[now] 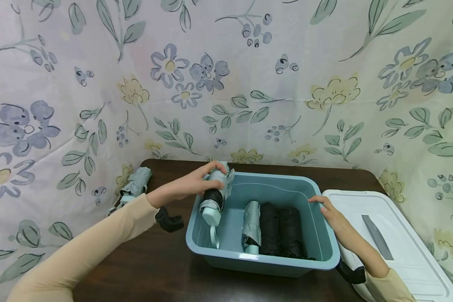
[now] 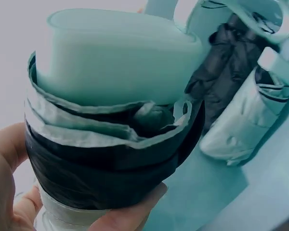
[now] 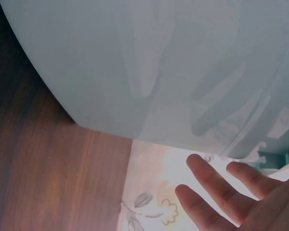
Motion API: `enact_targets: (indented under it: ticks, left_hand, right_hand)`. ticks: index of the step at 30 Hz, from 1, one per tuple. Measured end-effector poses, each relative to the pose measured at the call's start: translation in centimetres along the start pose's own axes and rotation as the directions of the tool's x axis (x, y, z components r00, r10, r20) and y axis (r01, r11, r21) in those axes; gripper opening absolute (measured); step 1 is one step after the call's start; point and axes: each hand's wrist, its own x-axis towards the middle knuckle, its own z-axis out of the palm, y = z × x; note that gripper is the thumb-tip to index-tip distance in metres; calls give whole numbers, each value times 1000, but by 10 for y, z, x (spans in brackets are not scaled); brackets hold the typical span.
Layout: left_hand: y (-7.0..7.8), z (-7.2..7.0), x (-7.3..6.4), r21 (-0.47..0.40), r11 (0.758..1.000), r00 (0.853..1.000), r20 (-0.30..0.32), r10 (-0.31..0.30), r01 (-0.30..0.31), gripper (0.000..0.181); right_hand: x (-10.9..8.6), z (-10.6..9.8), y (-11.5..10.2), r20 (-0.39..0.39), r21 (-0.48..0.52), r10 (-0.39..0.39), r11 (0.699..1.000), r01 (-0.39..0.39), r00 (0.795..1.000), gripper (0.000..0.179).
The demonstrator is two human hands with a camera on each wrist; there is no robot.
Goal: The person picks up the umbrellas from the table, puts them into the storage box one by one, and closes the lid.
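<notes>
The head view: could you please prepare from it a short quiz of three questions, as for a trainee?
1. Choose one. The white lid is: (a) inside the blue box; (b) beside the box, on the person's right; (c) under the box.
2. True or false: the left hand holds a pale umbrella.
3. Complete: the bundles next to the umbrella lying in the box are ____ in colour.
Key: 1 b; 2 true; 3 black.

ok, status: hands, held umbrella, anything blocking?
Left hand grips umbrella at left end of bin. Right hand at right rim. White lid off, alongside; nothing visibly blocking.
</notes>
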Motion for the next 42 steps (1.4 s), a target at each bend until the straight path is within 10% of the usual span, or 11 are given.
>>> enact_targets:
  ticks: [12, 42]
  left_hand:
    - [-10, 22, 15, 117, 993, 990, 143, -2, -15, 29]
    - [-17, 59, 49, 191, 974, 979, 136, -149, 121, 25]
  right_hand:
    - [1, 0, -3, 2, -8, 10, 1000, -10, 1000, 41]
    - [0, -1, -3, 11, -2, 5, 1000, -5, 1000, 40]
